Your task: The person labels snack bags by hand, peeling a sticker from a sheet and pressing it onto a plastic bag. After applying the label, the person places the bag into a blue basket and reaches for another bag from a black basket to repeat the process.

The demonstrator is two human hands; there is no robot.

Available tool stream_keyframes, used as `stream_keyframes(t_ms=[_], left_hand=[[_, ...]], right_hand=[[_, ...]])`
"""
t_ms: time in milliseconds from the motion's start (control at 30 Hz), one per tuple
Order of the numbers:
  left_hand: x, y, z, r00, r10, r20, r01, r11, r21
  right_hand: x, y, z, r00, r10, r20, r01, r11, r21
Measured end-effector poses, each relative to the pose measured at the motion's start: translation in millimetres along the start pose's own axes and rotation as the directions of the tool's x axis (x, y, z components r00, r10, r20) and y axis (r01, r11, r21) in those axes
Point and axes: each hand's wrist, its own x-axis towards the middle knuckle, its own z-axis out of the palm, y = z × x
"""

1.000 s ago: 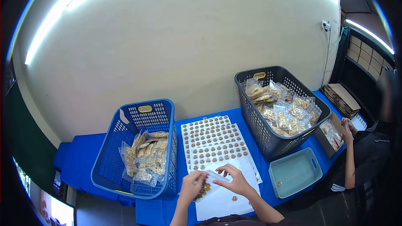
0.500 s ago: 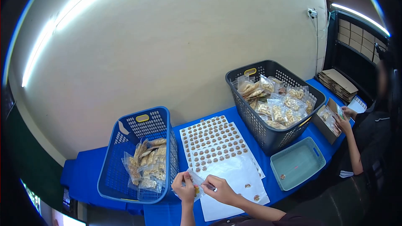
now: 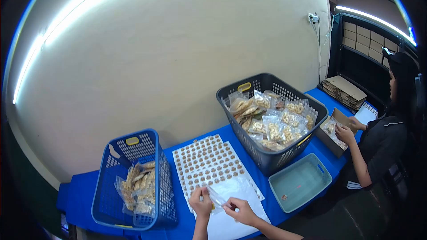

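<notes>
My left hand [image 3: 201, 202] is closed on one side of a small clear plastic bag [image 3: 216, 197], which is held tilted above the paper. A bit of yellow shows low in the bag near my left fingers. At the bag's other side, my right hand [image 3: 240, 212] has its fingers pinched together on the edge. Beneath both hands lies a white sheet [image 3: 242, 195], mostly bare. Just behind it are sheets of round brown stickers [image 3: 207, 158] in rows.
On the left stands a blue basket [image 3: 165, 195] with filled snack bags [image 3: 140, 184]. A dark basket [image 3: 249, 151] piled with snack bags [image 3: 284, 122] stands right of the sheets, behind a green tray [image 3: 307, 195]. A co-worker [image 3: 378, 151] handles packets at a cardboard box [image 3: 333, 144].
The camera view has shifted, moving the scene left and slightly down. The bag now stretches more visibly between my hands. The co-worker's hands have lowered to the cardboard box.
</notes>
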Motion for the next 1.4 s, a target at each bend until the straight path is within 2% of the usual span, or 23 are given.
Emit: stream_keyframes(t_ms=[67,167,200,300,367,433,500,533,567,633,667,700,733,767,833,867,967,1033,1067,1167,1200,1300,1400], left_hand=[[-1,9,11,1.000,-0.001,-0.003,0.001,1.000,-0.017],[-6,17,27,0.992,-0.106,0.066,0.111,0.991,-0.072],[-8,20,32,0.985,-0.145,0.091,0.153,0.984,-0.089],[-13,29,53,0.968,-0.200,0.153,0.221,0.967,-0.131],[-25,27,66,0.980,-0.108,0.165,0.112,0.994,-0.012],[-37,45,68,0.969,-0.034,0.243,0.035,0.999,0.000],[-56,57,75,0.917,0.003,0.398,0.007,1.000,-0.023],[-59,82,78,0.887,-0.003,0.462,0.021,0.999,-0.034],[-63,98,83,0.868,-0.022,0.497,0.040,0.999,-0.025],[-77,90,91,0.866,0.014,0.500,0.043,0.994,-0.104],[-81,80,98,0.881,-0.027,0.472,0.079,0.993,-0.090],[-78,76,103,0.896,-0.064,0.440,0.110,0.991,-0.080],[-77,74,104,0.932,-0.081,0.353,0.109,0.992,-0.060],[-72,80,104,0.958,-0.137,0.251,0.153,0.987,-0.046],[-71,74,102,0.957,-0.219,0.189,0.232,0.972,-0.049],[-70,79,102,0.967,-0.212,0.142,0.217,0.976,-0.016],[-73,95,104,0.975,-0.213,0.059,0.213,0.977,0.007],[-74,110,100,0.972,-0.230,0.038,0.231,0.973,-0.014],[-73,115,99,0.986,-0.168,0.018,0.169,0.985,-0.022],[-84,114,91,0.960,-0.272,-0.072,0.274,0.962,0.010],[-86,121,89,0.931,-0.354,-0.094,0.353,0.935,-0.025],[-94,119,86,0.942,-0.243,-0.232,0.269,0.959,0.087],[-99,112,84,0.924,-0.187,-0.332,0.252,0.953,0.165]], right_hand=[[-3,6,-11,0.999,0.042,0.029,-0.043,0.998,0.035],[-2,14,-32,0.999,0.008,0.045,-0.011,0.997,0.074],[-3,17,-41,0.993,0.076,0.087,-0.083,0.994,0.077],[-3,41,-66,0.973,0.221,0.067,-0.231,0.913,0.335],[-2,56,-88,0.966,0.254,-0.049,-0.217,0.899,0.382],[-2,76,-105,0.947,0.294,-0.127,-0.217,0.879,0.424],[-5,87,-114,0.944,0.320,-0.086,-0.249,0.856,0.452],[-7,88,-120,0.939,0.338,-0.062,-0.272,0.842,0.465],[-9,85,-122,0.939,0.342,-0.046,-0.273,0.817,0.508],[-9,74,-119,0.938,0.346,-0.005,-0.277,0.761,0.587],[-7,85,-118,0.977,0.209,-0.051,-0.169,0.891,0.422],[-4,66,-131,0.982,0.188,0.030,-0.190,0.967,0.172],[3,58,-137,1.000,0.018,0.017,-0.018,1.000,-0.001],[7,52,-139,0.989,-0.146,0.034,0.150,0.974,-0.170],[20,54,-145,0.969,-0.207,0.131,0.236,0.935,-0.265],[26,55,-147,0.948,-0.290,0.134,0.318,0.900,-0.298],[35,21,-155,0.924,-0.382,0.006,0.317,0.758,-0.570],[37,12,-160,0.918,-0.374,0.129,0.384,0.763,-0.521],[35,12,-159,0.910,-0.368,0.192,0.414,0.775,-0.478],[29,16,-152,0.860,-0.337,0.384,0.464,0.830,-0.311],[25,19,-146,0.854,-0.380,0.356,0.468,0.859,-0.208],[12,13,-135,0.900,-0.195,0.389,0.245,0.966,-0.082],[4,16,-131,0.889,-0.207,0.408,0.257,0.964,-0.071]])
